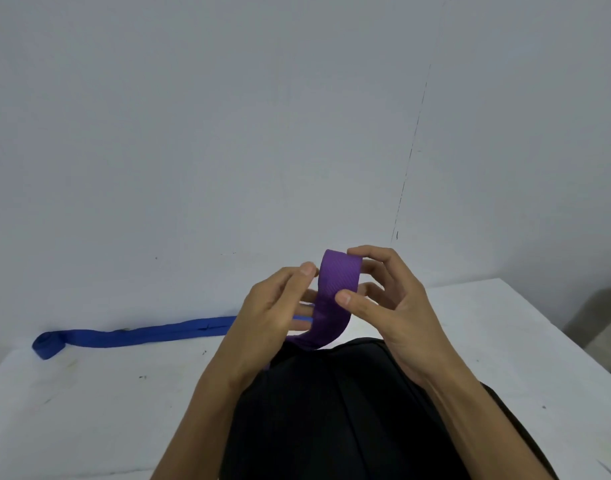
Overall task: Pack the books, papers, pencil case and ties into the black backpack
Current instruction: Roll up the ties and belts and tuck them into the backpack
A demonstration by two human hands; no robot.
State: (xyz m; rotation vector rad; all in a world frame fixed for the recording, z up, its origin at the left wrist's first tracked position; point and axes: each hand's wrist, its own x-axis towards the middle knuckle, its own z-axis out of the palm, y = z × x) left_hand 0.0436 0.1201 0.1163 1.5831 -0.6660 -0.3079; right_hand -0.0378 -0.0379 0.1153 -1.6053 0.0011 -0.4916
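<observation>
The person stands at a white table (89, 410) set against a plain pale wall (228, 116), and both hands are raised just above the black fabric backpack (331, 417), which sits at the near edge, close to the body.

Between the hands is a purple woven necktie (333, 289), bent over in a loop at the top. The right hand (394, 306) grips it, with the thumb pressed on the front face and the fingers curled over the fold and behind it. The left hand (280, 306) holds the tie's other edge: its fingers are curled behind the band and its thumb is up beside it. From the loop the purple band runs down to the top of the backpack (a small sliver of purple also shows below the left wrist, at the bag's edge). Whether the bag is open I cannot tell from here.

A blue fabric necktie (134, 336) lies stretched along the far side of the table by the wall, well to the left of the bag. Its left end is rolled into a small coil, and its right end passes behind the left hand.
</observation>
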